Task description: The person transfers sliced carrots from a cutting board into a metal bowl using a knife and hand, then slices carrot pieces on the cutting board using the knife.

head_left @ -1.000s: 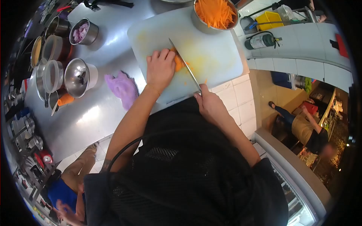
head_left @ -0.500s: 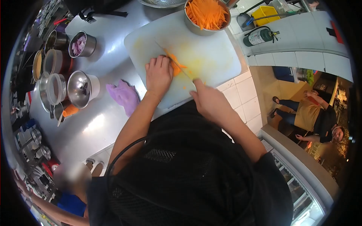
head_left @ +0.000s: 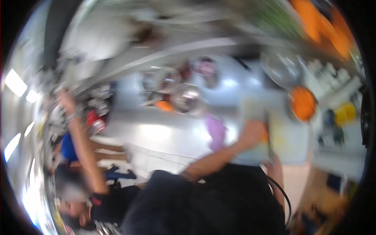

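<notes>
The whole view is smeared by motion. My left hand [head_left: 252, 134] rests on the white cutting board [head_left: 295, 147], its fingers closed over a piece of carrot [head_left: 265, 136] that shows as a strip of orange. Beside those fingers stands the thin dark line of a knife [head_left: 269, 143]. At the board's near edge, my right hand [head_left: 275, 167] is closed around the knife's handle, though its fingers are blurred. A purple cloth [head_left: 216, 131] lies on the steel counter to the left of the board.
A bowl of shredded carrot [head_left: 302, 103] stands at the board's far right corner, near a large metal bowl [head_left: 282, 68]. Several metal bowls, including a shiny one [head_left: 186, 98], sit on the counter. At left, another person [head_left: 84, 145] stretches out an arm.
My head has swung left, so the board and hands appear farther right and the other person is in fuller view. Both hands remain at the carrot and knife.
</notes>
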`<state>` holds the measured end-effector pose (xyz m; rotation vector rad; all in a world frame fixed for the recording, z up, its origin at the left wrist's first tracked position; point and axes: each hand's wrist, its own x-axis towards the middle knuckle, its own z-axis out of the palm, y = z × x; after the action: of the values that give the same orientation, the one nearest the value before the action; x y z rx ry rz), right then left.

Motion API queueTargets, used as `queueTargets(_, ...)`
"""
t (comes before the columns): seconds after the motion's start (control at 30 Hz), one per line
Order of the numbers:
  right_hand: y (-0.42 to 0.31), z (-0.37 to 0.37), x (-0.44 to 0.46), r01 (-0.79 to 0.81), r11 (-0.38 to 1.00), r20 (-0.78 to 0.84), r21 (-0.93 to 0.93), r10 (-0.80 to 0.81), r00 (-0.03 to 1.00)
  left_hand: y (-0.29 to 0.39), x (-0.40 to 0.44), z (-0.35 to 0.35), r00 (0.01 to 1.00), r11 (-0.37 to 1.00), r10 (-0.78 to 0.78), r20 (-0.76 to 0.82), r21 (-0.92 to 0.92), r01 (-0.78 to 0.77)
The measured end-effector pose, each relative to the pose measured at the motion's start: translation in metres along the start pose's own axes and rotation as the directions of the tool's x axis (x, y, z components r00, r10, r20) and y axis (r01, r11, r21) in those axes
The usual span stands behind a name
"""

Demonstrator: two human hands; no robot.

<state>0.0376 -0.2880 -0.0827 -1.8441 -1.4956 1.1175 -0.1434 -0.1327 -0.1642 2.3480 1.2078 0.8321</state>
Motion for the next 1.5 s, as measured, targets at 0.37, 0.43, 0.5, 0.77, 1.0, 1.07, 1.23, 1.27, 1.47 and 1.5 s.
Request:
queueTargets(0.37,0.019,-0.011,-0.013,-0.020,0.992,-0.099,-0.123,0.008,0.995,-0.005,-0.005,0.008,1.000,0.972,0.007,0.010,0.234,-0.009)
queueTargets(0.43,0.005,-0.016,-0.006,-0.092,0.964,0.008,-0.250,0.097,0.995,-0.001,0.001,-0.003,1.000,0.999,-0.002,0.025,0.048,0.001)
queueTargets(0.5,-0.028,-0.034,-0.007,-0.118,0.959,0.036,-0.257,0.132,0.991,0.008,-0.001,-0.012,0.999,0.970,0.022,0.030,0.240,-0.029)
queueTargets(0.77,-0.057,-0.030,-0.002,-0.047,0.955,0.053,-0.294,0.065,0.996,0.016,-0.001,-0.018,0.999,0.978,-0.001,0.043,0.209,-0.008)
queueTargets(1.0,-0.084,-0.038,-0.035,0.005,0.922,0.134,-0.387,0.050,0.990,0.016,-0.002,-0.016,1.000,0.975,-0.003,0.015,0.222,0.000)
queueTargets(1.07,-0.063,-0.025,-0.029,-0.007,0.920,0.130,-0.392,0.063,0.990,0.015,0.000,-0.016,0.999,0.974,-0.013,0.033,0.227,0.005)
queueTargets(1.23,-0.045,-0.012,0.011,-0.022,0.908,0.117,-0.419,0.078,0.990,0.015,0.003,-0.016,0.999,0.970,-0.001,0.039,0.241,-0.008)
queueTargets(1.27,-0.059,-0.022,0.008,-0.004,0.906,0.122,-0.422,0.061,0.991,0.015,0.002,-0.016,1.000,0.972,0.009,0.029,0.237,-0.015)
queueTargets(1.47,-0.039,-0.012,-0.013,-0.014,0.914,0.125,-0.407,0.071,0.990,0.012,0.001,-0.014,1.000,0.974,-0.004,0.021,0.226,-0.001)
queueTargets(1.5,-0.024,-0.006,-0.004,-0.004,0.923,0.096,-0.385,0.044,0.994,0.013,0.000,-0.015,0.999,0.972,-0.006,0.036,0.235,-0.003)
